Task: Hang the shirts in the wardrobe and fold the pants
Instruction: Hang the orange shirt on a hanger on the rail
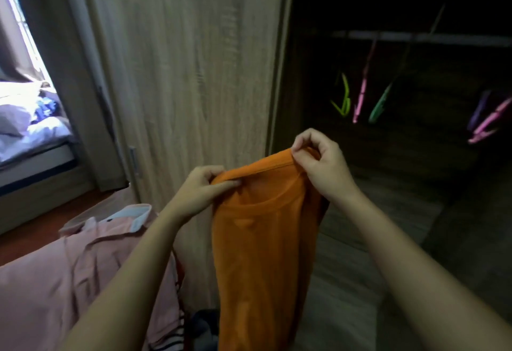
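An orange T-shirt [260,253] hangs in front of me, held up by its shoulders. My left hand [201,191] pinches the left shoulder seam beside the round collar. My right hand [321,162] pinches the right shoulder a little higher. The open wardrobe [401,156] stands dark behind the shirt. Its rail [415,36] carries empty hangers: a yellow-green one [343,98], a pink one [361,96], a green one [381,105] and more pink and purple ones [487,120] at the right.
A pink collared shirt [83,267] lies in a pile at lower left, with striped and dark clothes [194,328] under it. The wooden wardrobe door [188,73] fills the middle. A bed with bedding [30,129] stands by a bright window at far left.
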Motion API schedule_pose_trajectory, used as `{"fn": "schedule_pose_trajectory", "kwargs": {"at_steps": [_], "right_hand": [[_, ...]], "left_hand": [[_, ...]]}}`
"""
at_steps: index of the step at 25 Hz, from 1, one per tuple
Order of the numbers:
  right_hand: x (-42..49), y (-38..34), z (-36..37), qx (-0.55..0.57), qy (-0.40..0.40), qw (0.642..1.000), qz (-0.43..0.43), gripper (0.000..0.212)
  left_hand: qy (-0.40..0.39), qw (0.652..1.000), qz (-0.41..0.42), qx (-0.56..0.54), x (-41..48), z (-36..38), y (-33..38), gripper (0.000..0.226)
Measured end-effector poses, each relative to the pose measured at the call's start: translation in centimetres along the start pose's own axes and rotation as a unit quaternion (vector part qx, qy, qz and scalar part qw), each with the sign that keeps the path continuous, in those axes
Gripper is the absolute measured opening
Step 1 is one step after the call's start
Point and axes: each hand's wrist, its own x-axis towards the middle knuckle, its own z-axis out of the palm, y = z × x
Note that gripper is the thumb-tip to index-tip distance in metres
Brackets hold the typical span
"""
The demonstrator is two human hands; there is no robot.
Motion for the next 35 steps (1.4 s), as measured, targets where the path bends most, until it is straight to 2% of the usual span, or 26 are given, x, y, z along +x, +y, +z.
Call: {"fn": "schedule_pose_trajectory", "kwargs": {"at_steps": [2, 4, 5, 7, 9, 11, 13, 15, 17, 18, 20, 21, 24, 26, 28, 29, 31, 32, 33, 35], "right_hand": [[-0.9, 0.5, -2.6, -0.067, -0.039, 0.997, -0.003, 0.029], [-1.4, 0.3, -5.0, -0.161, -0.084, 0.983, -0.022, 0.033], [-1.7, 0.3, -6.0, -0.206, -0.106, 0.972, -0.039, 0.032], [-2.6, 0.4, -8.3, -0.266, -0.117, 0.954, -0.073, 0.027], [-3.0, 0.4, -10.7, -0.288, -0.099, 0.949, -0.087, 0.021], [-2.9, 0.5, -12.6, -0.322, -0.105, 0.938, -0.077, 0.019], [-2.9, 1.1, -13.6, -0.358, -0.159, 0.919, -0.053, 0.021], [-3.5, 2.0, -14.1, -0.372, -0.2, 0.906, -0.005, 0.025], [-4.0, 2.5, -14.3, -0.356, -0.18, 0.914, 0.071, 0.03], [-4.0, 2.6, -14.3, -0.358, -0.148, 0.916, 0.107, 0.034], [-4.0, 2.9, -14.0, -0.385, -0.072, 0.905, 0.165, 0.04], [-4.0, 3.3, -13.7, -0.391, -0.044, 0.9, 0.188, 0.041], [-5.1, 4.8, -13.2, -0.413, -0.032, 0.876, 0.246, 0.039], [-5.8, 5.6, -13.6, -0.421, -0.008, 0.873, 0.248, 0.028], [-5.9, 5.8, -14.1, -0.421, 0.055, 0.875, 0.233, 0.024], [-5.7, 6.0, -14.2, -0.431, 0.066, 0.873, 0.22, 0.027], [-5.3, 6.0, -13.8, -0.444, 0.035, 0.868, 0.219, 0.041], [-4.9, 6.0, -13.4, -0.433, 0.015, 0.871, 0.234, 0.046], [-4.6, 6.2, -13.0, -0.415, 0.004, 0.875, 0.248, 0.049], [-3.7, 6.4, -13.1, -0.385, 0.019, 0.887, 0.254, 0.047]], "left_hand": [[0.05, 0.996, 0.037, 0.057, 1.6, 0.8, 1.6, 0.021], [0.036, 0.988, 0.056, 0.138, 2.6, 2.7, 2.9, 0.012], [0.017, 0.989, 0.056, 0.136, 2.6, 3.7, 3.2, 0.017], [0.002, 0.998, 0.062, 0.015, 2.4, 4.2, 4.4, 0.032], [-0.007, 0.994, 0.11, -0.006, 2.7, 3.8, 5.1, 0.03], [-0.056, 0.979, 0.125, 0.15, 3.8, 4.1, 5.2, 0.025], [-0.084, 0.944, 0.132, 0.29, 4.2, 5.4, 4.4, 0.029], [-0.016, 0.949, 0.137, 0.282, 4.4, 6.4, 4.2, 0.024], [0.063, 0.956, 0.144, 0.247, 5.2, 6.7, 4.2, 0.025], [0.049, 0.95, 0.138, 0.276, 5.5, 7.0, 4.1, 0.033], [-0.047, 0.938, 0.08, 0.334, 6.0, 8.2, 3.8, 0.051], [-0.066, 0.938, 0.064, 0.334, 6.3, 8.9, 3.6, 0.052], [-0.004, 0.954, 0.076, 0.29, 7.2, 9.9, 4.1, 0.032], [0.02, 0.952, 0.077, 0.294, 7.9, 9.7, 4.4, 0.027], [0.013, 0.948, 0.084, 0.307, 8.7, 9.2, 4.4, 0.029], [-0.009, 0.944, 0.09, 0.317, 9.1, 9.2, 4.5, 0.033], [-0.079, 0.934, 0.066, 0.341, 9.6, 9.4, 5.0, 0.047], [-0.103, 0.935, 0.044, 0.336, 9.6, 9.6, 5.2, 0.046], [-0.101, 0.941, 0.032, 0.323, 9.7, 9.9, 5.3, 0.038], [-0.042, 0.954, 0.045, 0.295, 10.4, 9.8, 5.6, 0.019]]}}
